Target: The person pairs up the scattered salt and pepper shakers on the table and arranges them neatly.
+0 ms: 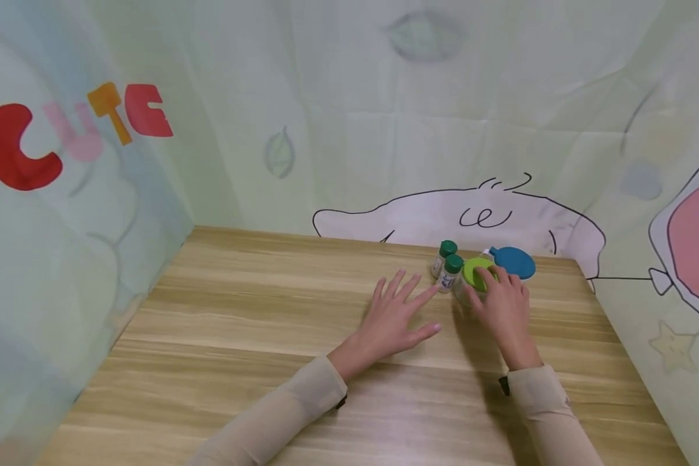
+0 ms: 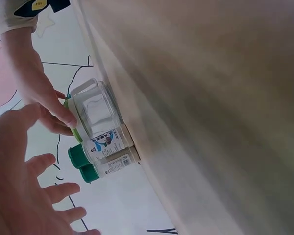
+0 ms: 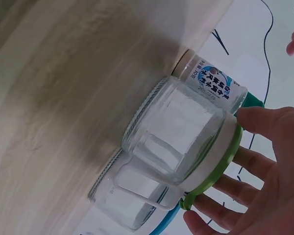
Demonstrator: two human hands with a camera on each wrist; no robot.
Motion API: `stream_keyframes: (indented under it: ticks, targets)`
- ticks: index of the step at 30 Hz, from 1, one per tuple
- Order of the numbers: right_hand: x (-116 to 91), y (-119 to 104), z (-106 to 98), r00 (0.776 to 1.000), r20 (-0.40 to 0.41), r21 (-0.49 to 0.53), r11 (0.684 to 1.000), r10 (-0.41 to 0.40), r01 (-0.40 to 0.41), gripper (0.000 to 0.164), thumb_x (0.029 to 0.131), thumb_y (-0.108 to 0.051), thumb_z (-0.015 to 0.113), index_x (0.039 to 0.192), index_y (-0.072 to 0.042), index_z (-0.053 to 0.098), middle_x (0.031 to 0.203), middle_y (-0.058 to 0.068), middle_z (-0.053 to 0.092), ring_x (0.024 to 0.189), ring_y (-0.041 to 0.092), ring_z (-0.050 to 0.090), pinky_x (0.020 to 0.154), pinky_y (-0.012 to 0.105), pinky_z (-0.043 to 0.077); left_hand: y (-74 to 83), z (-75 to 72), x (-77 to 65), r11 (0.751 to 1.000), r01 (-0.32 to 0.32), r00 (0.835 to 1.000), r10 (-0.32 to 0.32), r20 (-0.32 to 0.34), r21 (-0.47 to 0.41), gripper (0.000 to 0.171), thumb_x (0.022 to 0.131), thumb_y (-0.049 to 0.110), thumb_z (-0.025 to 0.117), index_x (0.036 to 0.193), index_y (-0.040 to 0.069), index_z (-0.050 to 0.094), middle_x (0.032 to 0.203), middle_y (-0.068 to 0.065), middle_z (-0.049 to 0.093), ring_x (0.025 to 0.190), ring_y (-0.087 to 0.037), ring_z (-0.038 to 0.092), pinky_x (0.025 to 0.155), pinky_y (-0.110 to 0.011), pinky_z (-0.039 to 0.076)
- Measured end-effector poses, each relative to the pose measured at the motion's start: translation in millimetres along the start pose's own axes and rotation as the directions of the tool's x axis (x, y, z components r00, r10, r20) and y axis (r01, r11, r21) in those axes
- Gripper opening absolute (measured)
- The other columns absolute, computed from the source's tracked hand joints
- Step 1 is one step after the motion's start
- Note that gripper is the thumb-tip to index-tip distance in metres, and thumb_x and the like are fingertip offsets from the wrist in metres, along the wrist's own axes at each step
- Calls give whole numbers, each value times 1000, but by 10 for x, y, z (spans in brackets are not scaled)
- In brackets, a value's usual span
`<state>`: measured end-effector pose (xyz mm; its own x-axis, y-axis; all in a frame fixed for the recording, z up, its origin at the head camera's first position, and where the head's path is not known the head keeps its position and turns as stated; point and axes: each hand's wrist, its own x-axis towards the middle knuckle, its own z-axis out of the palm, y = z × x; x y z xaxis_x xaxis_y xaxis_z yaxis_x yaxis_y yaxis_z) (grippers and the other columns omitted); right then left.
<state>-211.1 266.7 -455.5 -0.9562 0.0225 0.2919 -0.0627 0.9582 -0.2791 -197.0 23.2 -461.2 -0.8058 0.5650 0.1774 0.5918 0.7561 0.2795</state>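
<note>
My right hand (image 1: pixel 505 310) grips the green lid (image 1: pixel 475 272) of a clear glass jar (image 3: pixel 179 129) from above. In the right wrist view the thumb and fingers lie around the lid's rim, and the jar has a clear handle (image 3: pixel 144 188). To its left, two small seasoning bottles with green caps, a nearer one (image 1: pixel 449 274) and a farther one (image 1: pixel 444 254), stand upright close together. Over the wood to their left, my left hand (image 1: pixel 389 323) spreads its fingers and holds nothing; a fingertip appears near the nearer bottle, though contact is unclear.
Behind the green-lidded jar, to the right, stands a second clear jar with a blue lid (image 1: pixel 515 262). All the containers are near the back edge of the wooden table (image 1: pixel 256 310). Printed curtains (image 1: pixel 349 129) enclose the back and sides.
</note>
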Motion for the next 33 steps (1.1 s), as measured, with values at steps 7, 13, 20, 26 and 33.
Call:
stream_keyframes:
  ticks: [7,13,20,26,33]
  targets:
    - [19,-28,-29,1000,-19,-11,1000,8,-8,47,101,-30,71,136,0,65,141,30,56,122,54,51,105,73,41,-12,-2,170,1000,2,1000,-2,13,0,70,105,63,53,166,34,36,173,-7,32,163,-36,17,127,-66,21]
    - [39,-62,-66,1000,2,-27,1000,12,-12,46,102,-31,70,135,1,66,139,31,58,119,54,53,106,72,42,4,-42,304,1000,-10,1000,10,-2,15,67,105,52,60,165,31,38,171,-8,37,160,-37,26,127,-63,25]
    - [67,-81,-79,999,31,-42,999,20,-18,46,102,-30,70,134,2,66,137,31,59,115,52,54,106,69,43,50,-85,494,1000,-21,1000,21,7,7,68,104,52,62,165,30,40,170,-6,38,159,-36,30,125,-58,32]
    - [85,-85,-89,999,36,-63,998,23,-21,44,102,-29,71,133,2,67,135,32,60,113,51,56,105,67,46,107,-74,640,1000,-10,1000,10,-2,-17,62,107,46,60,163,27,43,169,-8,40,157,-36,34,124,-56,35]
    - [94,-108,-88,999,35,-93,996,16,-13,44,100,-27,73,131,3,68,132,32,63,110,51,59,101,64,49,151,-39,745,1000,-25,1000,25,-3,1,59,109,41,59,163,27,43,170,-6,38,156,-31,35,121,-51,41]
